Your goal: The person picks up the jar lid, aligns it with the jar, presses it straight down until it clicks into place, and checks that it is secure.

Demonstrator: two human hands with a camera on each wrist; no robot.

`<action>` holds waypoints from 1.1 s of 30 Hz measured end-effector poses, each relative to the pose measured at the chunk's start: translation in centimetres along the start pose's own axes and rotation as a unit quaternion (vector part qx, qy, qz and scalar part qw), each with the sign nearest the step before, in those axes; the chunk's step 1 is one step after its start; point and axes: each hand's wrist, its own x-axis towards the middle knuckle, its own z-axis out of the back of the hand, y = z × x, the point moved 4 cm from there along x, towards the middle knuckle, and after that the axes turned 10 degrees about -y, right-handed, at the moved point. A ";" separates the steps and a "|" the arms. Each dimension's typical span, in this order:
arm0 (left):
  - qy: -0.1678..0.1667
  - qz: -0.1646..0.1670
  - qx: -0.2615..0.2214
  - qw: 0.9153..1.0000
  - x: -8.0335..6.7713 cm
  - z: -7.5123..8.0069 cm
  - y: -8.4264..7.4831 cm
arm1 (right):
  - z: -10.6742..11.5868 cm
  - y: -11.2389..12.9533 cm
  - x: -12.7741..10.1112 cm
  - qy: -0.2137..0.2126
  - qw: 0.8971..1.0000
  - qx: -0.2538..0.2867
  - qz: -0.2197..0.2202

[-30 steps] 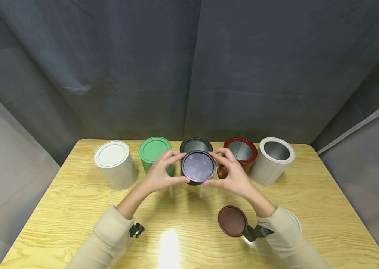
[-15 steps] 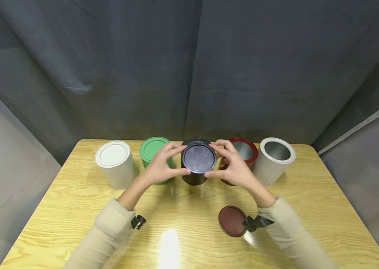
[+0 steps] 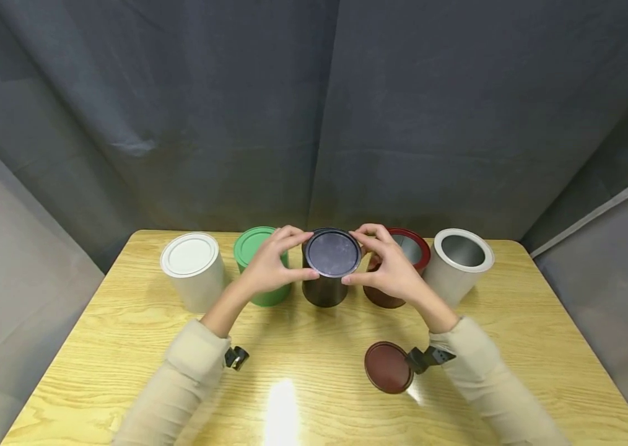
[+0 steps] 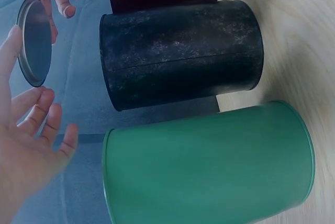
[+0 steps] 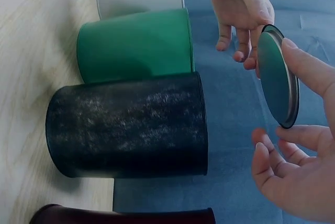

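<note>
Head view: carrying black lid [image 3: 333,252] back and up from a second ago, now hovering directly over black can [image 3: 324,286], left hand [image 3: 266,271] and right hand [image 3: 389,271] both pinching its rim by the fingertips; capping looking close. Counting five cans: white [image 3: 194,273] and green [image 3: 261,271] already lidded, black, red [image 3: 394,272] and grey [image 3: 457,264] open; red lid [image 3: 388,367] lying loose on table [image 3: 124,347].

Left wrist view: showing lid [image 4: 35,41] edge-on, clear of can [image 4: 180,54], not yet seated.

Right wrist view: confirming the gap between lid [image 5: 278,77] and can [image 5: 128,127].
</note>
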 end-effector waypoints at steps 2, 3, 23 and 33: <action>0.002 0.008 0.003 1.000 0.2 -0.1 0.1 | 0.2 0.0 0.3 0.003 1.000 -0.005 0.000; 0.002 0.012 0.003 1.000 0.3 -0.2 0.1 | 0.3 -0.1 0.4 0.004 1.000 -0.007 -0.001; 0.025 0.040 0.014 0.999 2.0 -0.5 1.3 | 0.4 -1.5 2.6 0.030 0.999 -0.017 -0.012; 0.033 0.053 0.015 0.998 2.1 -0.9 2.5 | 0.0 -2.3 3.2 0.037 0.999 -0.017 -0.032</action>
